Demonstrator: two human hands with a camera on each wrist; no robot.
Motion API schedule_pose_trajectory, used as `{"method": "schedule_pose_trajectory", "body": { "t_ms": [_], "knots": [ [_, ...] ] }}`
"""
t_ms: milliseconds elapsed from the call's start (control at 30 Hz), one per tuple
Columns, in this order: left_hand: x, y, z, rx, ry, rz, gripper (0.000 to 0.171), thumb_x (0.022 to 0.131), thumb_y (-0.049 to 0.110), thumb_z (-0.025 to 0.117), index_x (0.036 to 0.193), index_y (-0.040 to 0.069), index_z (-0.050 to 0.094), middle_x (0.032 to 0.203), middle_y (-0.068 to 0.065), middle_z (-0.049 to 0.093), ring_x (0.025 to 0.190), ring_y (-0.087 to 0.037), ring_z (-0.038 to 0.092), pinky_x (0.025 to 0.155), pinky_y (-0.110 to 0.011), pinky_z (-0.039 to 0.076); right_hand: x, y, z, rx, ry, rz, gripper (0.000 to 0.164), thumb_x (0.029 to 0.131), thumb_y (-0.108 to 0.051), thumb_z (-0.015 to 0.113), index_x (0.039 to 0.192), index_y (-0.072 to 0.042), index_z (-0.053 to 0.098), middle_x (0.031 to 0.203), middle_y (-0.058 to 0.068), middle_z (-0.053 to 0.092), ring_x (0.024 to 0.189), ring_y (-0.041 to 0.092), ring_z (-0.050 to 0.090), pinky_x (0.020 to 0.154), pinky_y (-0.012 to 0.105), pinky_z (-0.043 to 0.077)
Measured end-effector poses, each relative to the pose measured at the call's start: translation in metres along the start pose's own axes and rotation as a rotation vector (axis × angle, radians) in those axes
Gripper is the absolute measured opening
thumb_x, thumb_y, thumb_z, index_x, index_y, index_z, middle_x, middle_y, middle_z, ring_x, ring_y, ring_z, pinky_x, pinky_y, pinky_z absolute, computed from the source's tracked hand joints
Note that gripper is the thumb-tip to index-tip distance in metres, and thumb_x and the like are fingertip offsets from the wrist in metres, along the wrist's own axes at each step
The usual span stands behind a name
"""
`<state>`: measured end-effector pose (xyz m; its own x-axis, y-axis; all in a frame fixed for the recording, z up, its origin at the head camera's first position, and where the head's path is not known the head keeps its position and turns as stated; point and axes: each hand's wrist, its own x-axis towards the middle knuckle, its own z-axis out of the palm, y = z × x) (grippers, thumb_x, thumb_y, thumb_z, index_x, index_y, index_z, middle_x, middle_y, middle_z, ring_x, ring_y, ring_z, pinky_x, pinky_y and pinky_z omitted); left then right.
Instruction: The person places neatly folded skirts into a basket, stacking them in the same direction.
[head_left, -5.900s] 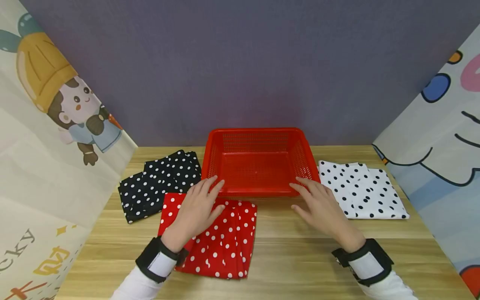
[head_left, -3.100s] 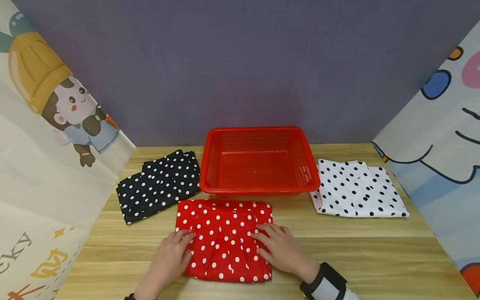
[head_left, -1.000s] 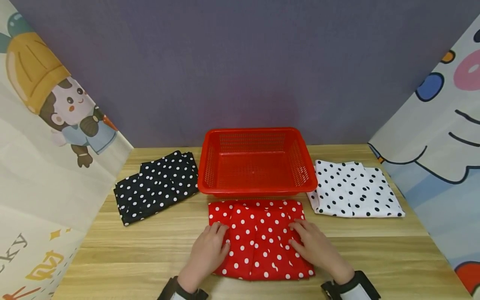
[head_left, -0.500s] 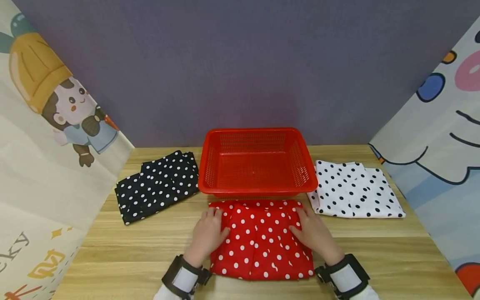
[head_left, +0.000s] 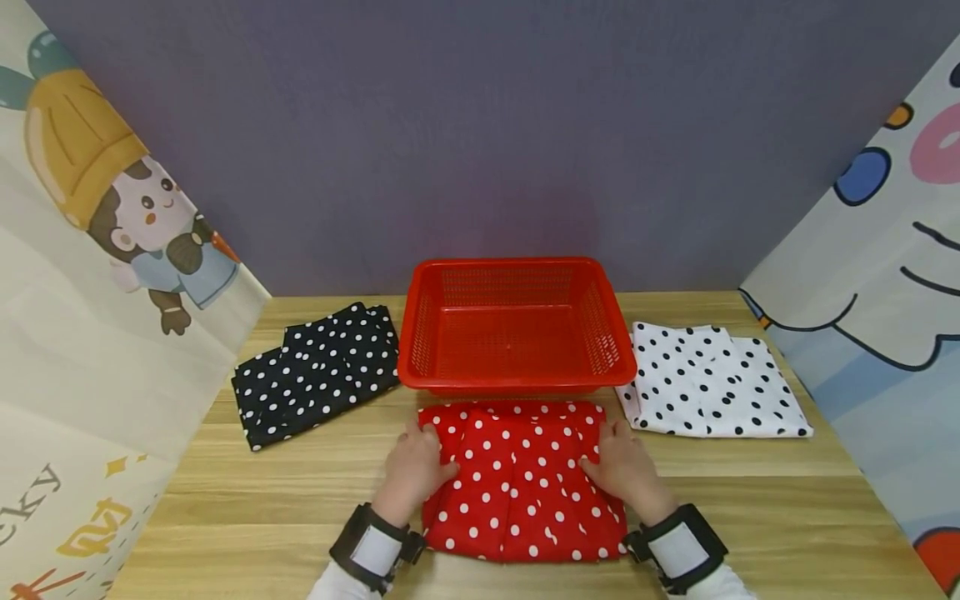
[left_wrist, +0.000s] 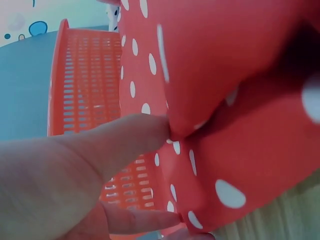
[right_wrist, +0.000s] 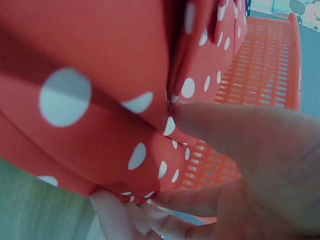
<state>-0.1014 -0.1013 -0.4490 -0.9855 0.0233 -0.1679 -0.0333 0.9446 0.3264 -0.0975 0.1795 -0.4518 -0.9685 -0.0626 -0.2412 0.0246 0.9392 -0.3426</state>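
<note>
A folded red cloth with white polka dots (head_left: 517, 483) lies on the table in front of the red plastic basket (head_left: 517, 387). At its left side edge my left hand (head_left: 414, 468) pinches it, thumb on top and fingers under the edge. My right hand (head_left: 626, 467) grips the opposite edge the same way. Both wrist views show the thumbs pressing into the red fabric, its layers bulging, with fingertips curled beneath. The basket's perforated wall (left_wrist: 90, 75) shows beyond the cloth in the left wrist view.
To the basket's left lies a folded black cloth with white dots (head_left: 318, 375). A folded white cloth with black dots (head_left: 712, 383) lies to its right, close against the basket. A grey panel (head_left: 510, 142) stands behind the wooden table (head_left: 247, 517).
The red cloth has shifted right to sit centred before the basket. My hands left the basket's rim earlier, rested on the cloth, then slid outward and closed round its side edges.
</note>
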Motion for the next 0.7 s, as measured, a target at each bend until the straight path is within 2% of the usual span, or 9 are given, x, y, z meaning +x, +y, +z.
{"method": "schedule_pose_trajectory", "body": {
  "t_ms": [200,433,567,700],
  "knots": [
    [-0.001,0.005,0.005,0.018,0.027,-0.028,0.062,0.064,0.025,0.081,0.107,-0.011,0.054,0.093,-0.021,0.047,0.067,-0.026,0.051,0.053,-0.036,0.049,0.001,0.000,0.003,0.026,-0.008,0.006,0.070,0.076,-0.020,0.072,0.124,0.016,0.037,0.111,0.029,0.040,0.081,0.034,0.052,0.067,0.045,0.053],
    [-0.001,0.010,0.008,-0.052,0.048,-0.037,0.057,0.065,0.018,0.081,0.105,-0.010,0.053,0.096,-0.023,0.049,0.063,-0.026,0.053,0.053,-0.038,0.051,0.001,-0.002,0.004,0.106,0.001,-0.014,0.065,0.078,-0.012,0.069,0.125,0.018,0.033,0.112,0.031,0.039,0.079,0.033,0.056,0.067,0.044,0.054],
    [0.001,0.011,0.009,-0.084,0.042,-0.041,0.057,0.065,0.016,0.081,0.107,-0.009,0.052,0.098,-0.024,0.050,0.064,-0.027,0.054,0.055,-0.041,0.052,0.001,-0.002,0.006,0.172,-0.012,-0.015,0.062,0.079,-0.008,0.067,0.125,0.015,0.033,0.111,0.029,0.046,0.083,0.032,0.057,0.070,0.045,0.054],
    [0.000,0.010,0.011,-0.102,0.048,-0.011,0.049,0.067,0.013,0.080,0.102,-0.008,0.054,0.088,-0.020,0.055,0.063,-0.026,0.057,0.056,-0.040,0.053,0.002,0.000,0.008,0.216,-0.053,0.010,0.058,0.080,-0.007,0.066,0.123,0.009,0.032,0.104,0.022,0.055,0.081,0.026,0.058,0.070,0.043,0.054]
  ]
}}
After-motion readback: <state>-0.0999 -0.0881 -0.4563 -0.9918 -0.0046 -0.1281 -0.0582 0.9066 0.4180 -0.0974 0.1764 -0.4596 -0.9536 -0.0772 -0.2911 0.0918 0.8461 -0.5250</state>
